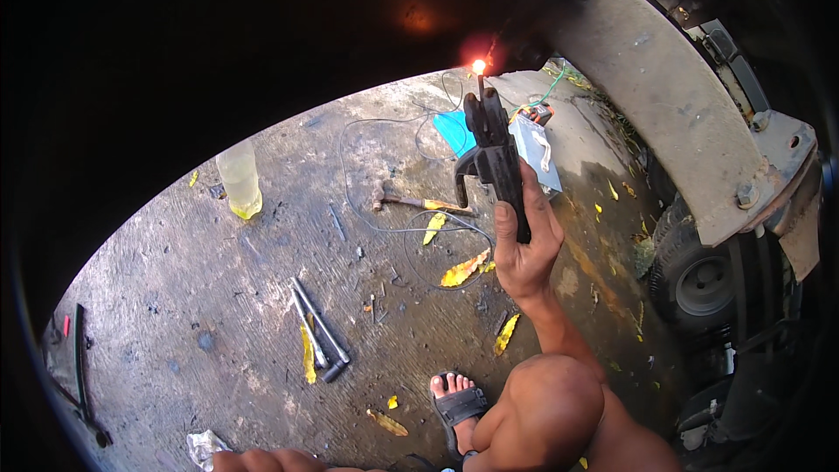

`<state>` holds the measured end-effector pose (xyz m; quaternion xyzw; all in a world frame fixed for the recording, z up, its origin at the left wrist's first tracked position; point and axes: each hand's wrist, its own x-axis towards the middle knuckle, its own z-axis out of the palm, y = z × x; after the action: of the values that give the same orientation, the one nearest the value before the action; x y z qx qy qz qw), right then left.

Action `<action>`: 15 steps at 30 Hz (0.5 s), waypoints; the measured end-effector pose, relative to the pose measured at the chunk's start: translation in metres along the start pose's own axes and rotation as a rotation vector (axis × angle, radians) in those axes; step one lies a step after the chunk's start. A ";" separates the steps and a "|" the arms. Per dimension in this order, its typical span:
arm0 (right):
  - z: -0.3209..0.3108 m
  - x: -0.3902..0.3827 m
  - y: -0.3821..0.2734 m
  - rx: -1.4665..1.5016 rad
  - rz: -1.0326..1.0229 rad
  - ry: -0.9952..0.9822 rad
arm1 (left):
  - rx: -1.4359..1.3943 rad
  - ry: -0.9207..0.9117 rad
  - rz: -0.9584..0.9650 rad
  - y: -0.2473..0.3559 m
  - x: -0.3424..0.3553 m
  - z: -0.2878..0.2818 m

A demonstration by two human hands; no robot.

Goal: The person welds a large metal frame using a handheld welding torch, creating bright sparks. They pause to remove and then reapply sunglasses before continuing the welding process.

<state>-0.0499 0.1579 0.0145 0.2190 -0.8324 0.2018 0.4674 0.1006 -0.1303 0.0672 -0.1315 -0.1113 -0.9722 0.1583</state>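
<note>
My right hand is raised right of the middle, wrapped round the handle of a black welding electrode holder. A short welding rod stands up from its jaws. The rod's tip glows bright orange-red at the lower edge of a large dark metal surface; whether it touches the metal is lost in the glare. Low on the left, rounded knuckle-like skin, seemingly my left hand, is cut off by the picture's edge. Its fingers are mostly hidden. Crumpled clear plastic lies beside it.
On the wet concrete are a hammer, a plastic bottle, metal tool bars and a looping cable. A grey box and a blue thing stand behind. A curved beam and a tyre flank the right.
</note>
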 end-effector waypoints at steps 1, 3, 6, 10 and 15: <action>-0.001 0.001 0.000 -0.004 0.004 -0.002 | 0.002 -0.015 0.006 0.000 0.001 -0.002; -0.003 0.003 -0.001 -0.008 0.011 -0.006 | 0.006 -0.028 0.017 0.002 0.001 -0.004; -0.005 0.002 0.000 -0.006 0.029 -0.017 | 0.057 -0.031 -0.036 0.005 0.003 -0.001; -0.004 0.001 0.002 -0.010 0.028 -0.010 | 0.097 -0.054 -0.049 0.003 0.005 0.006; -0.003 0.004 -0.003 -0.001 0.001 -0.017 | 0.118 -0.218 0.094 0.006 0.026 -0.013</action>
<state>-0.0479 0.1565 0.0196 0.2202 -0.8364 0.1998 0.4605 0.0761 -0.1460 0.0634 -0.2319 -0.1783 -0.9354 0.1984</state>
